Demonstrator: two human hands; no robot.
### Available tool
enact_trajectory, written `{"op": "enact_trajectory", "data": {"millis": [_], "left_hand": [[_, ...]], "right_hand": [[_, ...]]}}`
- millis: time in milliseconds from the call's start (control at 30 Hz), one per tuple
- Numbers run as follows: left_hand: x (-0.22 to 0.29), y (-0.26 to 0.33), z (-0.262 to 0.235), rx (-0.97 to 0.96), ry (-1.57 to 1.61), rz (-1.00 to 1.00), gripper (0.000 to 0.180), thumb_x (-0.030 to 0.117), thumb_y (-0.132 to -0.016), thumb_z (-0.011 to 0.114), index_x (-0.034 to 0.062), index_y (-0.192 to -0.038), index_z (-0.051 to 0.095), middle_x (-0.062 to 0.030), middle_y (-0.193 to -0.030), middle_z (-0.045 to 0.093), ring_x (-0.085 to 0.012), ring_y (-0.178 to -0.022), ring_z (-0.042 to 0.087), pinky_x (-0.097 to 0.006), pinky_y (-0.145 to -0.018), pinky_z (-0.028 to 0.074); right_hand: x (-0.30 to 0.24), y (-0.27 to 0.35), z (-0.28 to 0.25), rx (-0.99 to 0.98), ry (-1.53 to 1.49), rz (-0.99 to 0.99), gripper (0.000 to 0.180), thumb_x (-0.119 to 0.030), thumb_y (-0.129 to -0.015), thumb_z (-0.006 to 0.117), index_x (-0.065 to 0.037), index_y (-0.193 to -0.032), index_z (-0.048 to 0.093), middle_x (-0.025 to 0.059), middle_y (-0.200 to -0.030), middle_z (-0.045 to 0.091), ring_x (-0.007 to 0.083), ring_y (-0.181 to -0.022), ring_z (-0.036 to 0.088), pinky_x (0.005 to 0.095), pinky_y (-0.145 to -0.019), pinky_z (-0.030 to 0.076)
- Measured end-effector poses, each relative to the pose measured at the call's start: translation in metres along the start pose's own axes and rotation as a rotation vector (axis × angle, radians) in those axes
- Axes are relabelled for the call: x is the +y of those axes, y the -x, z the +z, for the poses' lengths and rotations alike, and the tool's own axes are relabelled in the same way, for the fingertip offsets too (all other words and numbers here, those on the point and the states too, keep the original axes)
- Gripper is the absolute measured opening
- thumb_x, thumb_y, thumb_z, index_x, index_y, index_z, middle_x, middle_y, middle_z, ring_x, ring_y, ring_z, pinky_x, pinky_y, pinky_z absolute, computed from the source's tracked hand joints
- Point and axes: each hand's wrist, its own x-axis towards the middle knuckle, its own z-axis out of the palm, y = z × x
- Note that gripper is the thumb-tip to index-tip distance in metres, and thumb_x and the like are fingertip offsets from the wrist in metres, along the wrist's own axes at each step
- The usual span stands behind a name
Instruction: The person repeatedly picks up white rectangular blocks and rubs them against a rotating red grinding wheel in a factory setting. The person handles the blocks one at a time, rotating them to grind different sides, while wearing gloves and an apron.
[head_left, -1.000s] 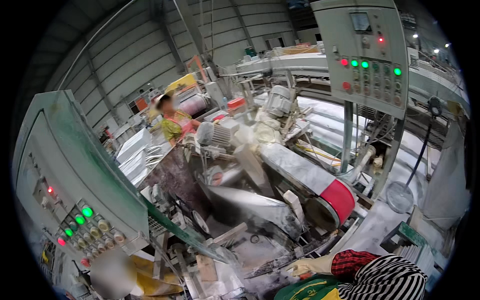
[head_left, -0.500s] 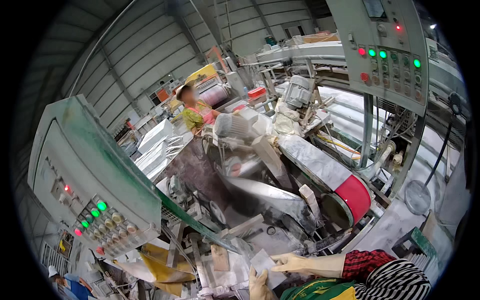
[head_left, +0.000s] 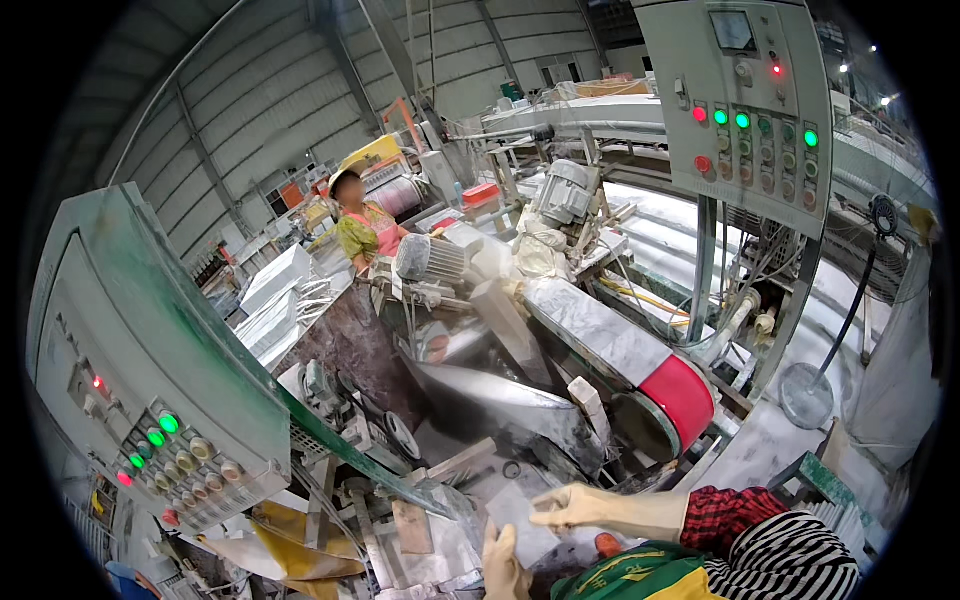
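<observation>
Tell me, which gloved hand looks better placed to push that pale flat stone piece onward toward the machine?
Probably the right hand: it lies flat along the top edge of the pale flat stone piece. The left hand only props its lower edge from beneath.

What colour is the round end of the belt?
Red end cover, clearest in the head view.

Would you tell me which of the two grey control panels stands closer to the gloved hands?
The slanted control panel at lower left, beside the left hand; the other hangs high at upper right.
</observation>
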Motion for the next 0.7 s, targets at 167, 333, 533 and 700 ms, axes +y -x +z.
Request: {"op": "enact_trajectory", "data": {"millis": [167, 333, 533, 700], "left_hand": [[-0.016, -0.01, -0.041, -0.051, -0.016, 0.118, 0.054, 0.003, -0.096, 0.052, 0.0001, -0.148, 0.035, -0.017, -0.133, 0.058, -0.0261, -0.116, 0.063, -0.04, -0.1, 0.051], [0.005, -0.006, -0.054, -0.193, -0.233, 0.096, 0.059, 0.011, -0.097, 0.058, -0.0012, -0.149, 0.033, -0.0176, -0.135, 0.057, -0.0266, -0.118, 0.062, -0.039, -0.102, 0.05], [-0.006, -0.029, -0.107, -0.054, -0.148, 0.175, 0.052, 0.035, -0.103, 0.056, -0.0063, -0.134, 0.052, -0.0181, -0.125, 0.063, -0.0269, -0.111, 0.064, -0.039, -0.096, 0.052], [-0.016, -0.024, -0.072, -0.004, -0.137, 0.252, 0.053, 0.021, -0.104, 0.055, -0.0026, -0.148, 0.038, -0.0154, -0.12, 0.065, -0.0206, -0.102, 0.065, -0.033, -0.087, 0.054]], "right_hand": [[-0.002, 0.025, 0.009, -0.248, -0.229, 0.021, 0.074, -0.032, -0.091, 0.075, -0.007, -0.152, 0.041, 0.0033, -0.103, 0.069, 0.0094, -0.082, 0.062, 0.0239, -0.072, 0.05], [-0.014, 0.027, 0.013, -0.385, -0.227, 0.045, 0.075, -0.03, -0.094, 0.07, -0.019, -0.158, 0.034, 0.0013, -0.117, 0.065, 0.0121, -0.099, 0.06, 0.031, -0.081, 0.052], [-0.017, 0.036, 0.021, -0.529, -0.331, 0.05, 0.07, -0.022, -0.095, 0.068, -0.013, -0.156, 0.036, -0.0042, -0.101, 0.063, 0.0068, -0.087, 0.06, 0.0244, -0.076, 0.053], [0.002, 0.035, 0.023, -0.382, -0.481, 0.043, 0.064, -0.019, -0.096, 0.068, -0.008, -0.153, 0.041, -0.0008, -0.115, 0.066, 0.0069, -0.085, 0.058, 0.0233, -0.078, 0.049]]}}
